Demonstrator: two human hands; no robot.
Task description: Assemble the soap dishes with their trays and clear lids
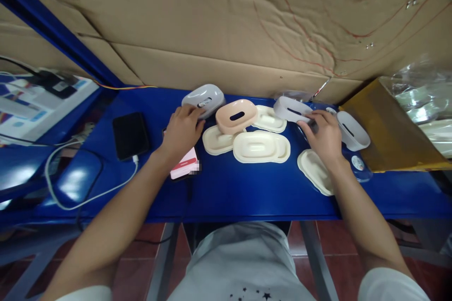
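My left hand (184, 127) has its fingers closed on the near edge of a glossy pale grey oval soap dish (209, 93) with a slot in its base. My right hand (324, 134) grips the right end of a whitish soap dish (291, 107) between thumb and fingers. Between the hands, a peach soap dish (233, 112) rests tilted on cream oval pieces. Two overlapping cream pieces (256, 146) lie in front of it, with others beside and behind. Under my right wrist is another cream piece (314, 167). A further whitish soap dish (354, 131) stands right of that hand.
Left of my left arm lies a black device (130, 135) with a white cable. A phone (185, 164) lies beside that forearm. At the right stands an open cardboard box (374, 108) with clear plastic packages (420, 106). Brown cardboard (212, 23) walls the blue table's (240, 193) back.
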